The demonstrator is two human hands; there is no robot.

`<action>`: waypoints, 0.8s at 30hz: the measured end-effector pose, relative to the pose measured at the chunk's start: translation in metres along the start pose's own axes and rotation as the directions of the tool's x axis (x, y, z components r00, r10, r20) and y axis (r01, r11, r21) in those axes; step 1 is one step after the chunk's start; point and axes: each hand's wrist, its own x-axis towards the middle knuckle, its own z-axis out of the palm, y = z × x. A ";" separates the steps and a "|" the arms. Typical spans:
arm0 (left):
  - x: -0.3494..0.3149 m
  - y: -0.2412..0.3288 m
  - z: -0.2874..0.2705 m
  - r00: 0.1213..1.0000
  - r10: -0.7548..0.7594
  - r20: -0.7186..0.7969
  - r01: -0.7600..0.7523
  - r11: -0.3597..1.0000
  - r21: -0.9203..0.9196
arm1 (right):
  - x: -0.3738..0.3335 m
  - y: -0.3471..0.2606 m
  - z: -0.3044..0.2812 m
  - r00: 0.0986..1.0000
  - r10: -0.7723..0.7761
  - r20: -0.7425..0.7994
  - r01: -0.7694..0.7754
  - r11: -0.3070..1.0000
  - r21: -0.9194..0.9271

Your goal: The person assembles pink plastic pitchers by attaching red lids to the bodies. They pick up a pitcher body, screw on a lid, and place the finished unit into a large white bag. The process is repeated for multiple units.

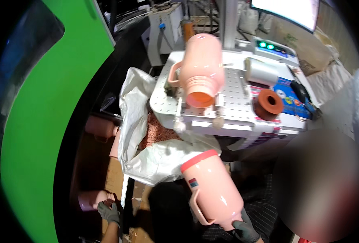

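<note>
My right hand (246, 229), in a grey glove, grips a pink thermos jug shell (216, 188) by its narrow neck. The shell tilts with its wide red-rimmed end up, and its side handle and a small dark label show. Low at the left, my gloved left hand (109, 211) has its fingers around the neck of another pink thermos jug shell (89, 201), which lies on its side in shadow. A third pink thermos jug shell (204, 58) rests on a holder on the white perforated table, with its open neck toward me.
A white sack (159, 162) with pinkish, crumbly-looking contents stands below the table's left edge. On the perforated table (236, 107) are a brown roll (268, 104), a white roll (262, 72) and a control box (274, 50). A green panel (33, 121) rises at the left. A blurred patch covers the lower right.
</note>
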 end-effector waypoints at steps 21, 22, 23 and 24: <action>-0.241 0.324 -0.184 -0.051 0.938 0.343 0.012 0.344 -0.939 | -0.226 -0.141 -0.133 0.943 -0.326 -0.068 0.152 0.604 -0.782; -0.256 0.339 -0.189 -0.077 0.932 0.353 0.004 0.354 -0.935 | -0.239 -0.157 -0.159 0.850 -0.462 -0.253 0.124 0.642 -0.757; -0.265 0.350 -0.195 -0.076 0.932 0.355 0.001 0.356 -0.935 | -0.245 -0.175 -0.185 0.719 -0.566 -0.404 0.127 0.678 -0.724; -0.274 0.359 -0.198 -0.098 0.930 0.355 0.002 0.357 -0.934 | -0.248 -0.183 -0.254 0.439 -0.808 -0.393 0.188 0.510 -0.839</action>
